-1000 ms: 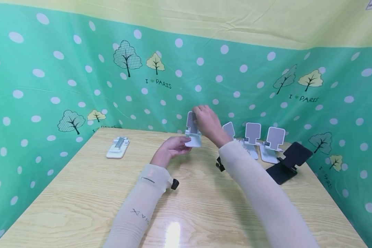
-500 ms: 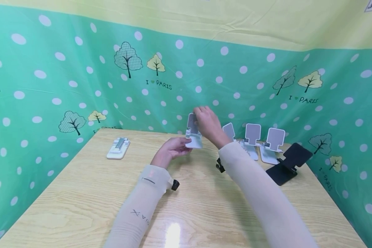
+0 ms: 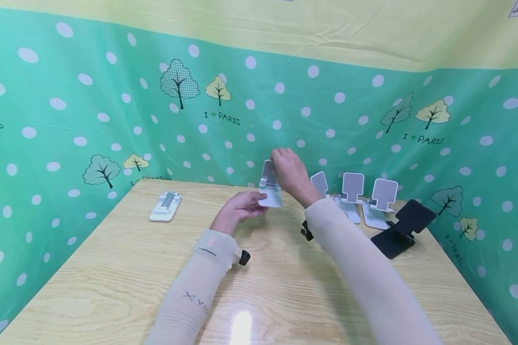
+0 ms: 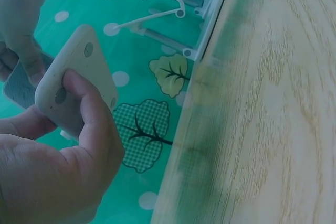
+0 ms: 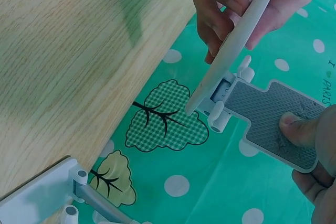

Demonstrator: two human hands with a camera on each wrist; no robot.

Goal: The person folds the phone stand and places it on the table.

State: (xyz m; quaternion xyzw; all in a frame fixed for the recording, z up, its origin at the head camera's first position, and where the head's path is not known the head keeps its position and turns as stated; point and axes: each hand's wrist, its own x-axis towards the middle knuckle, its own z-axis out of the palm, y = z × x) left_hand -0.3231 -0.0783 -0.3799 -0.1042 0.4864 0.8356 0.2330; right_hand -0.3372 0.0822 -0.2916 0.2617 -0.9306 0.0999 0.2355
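A white phone stand (image 3: 271, 198) with a grey-padded plate is held up over the back of the table. My left hand (image 3: 243, 205) grips its base, thumb on the underside beside a round foot (image 4: 88, 50) in the left wrist view. The padded plate (image 5: 262, 109) is pinched between the thumb and fingers of my right hand (image 3: 291, 173), its thumb pressing on the grey pad. In the right wrist view, the hinge (image 5: 220, 94) shows between base and plate, which stand at an angle to each other.
Three unfolded white phone stands (image 3: 352, 187) are lined up at the back right, one partly behind the right arm. Closer in stands an unfolded black phone stand (image 3: 393, 242). A folded white stand (image 3: 163, 214) lies at the back left. A green patterned cloth (image 3: 224, 153) hangs behind the table.
The padded plate's top edge has come slightly lower over the base. Both hands keep the same hold, and the other stands remain in place.
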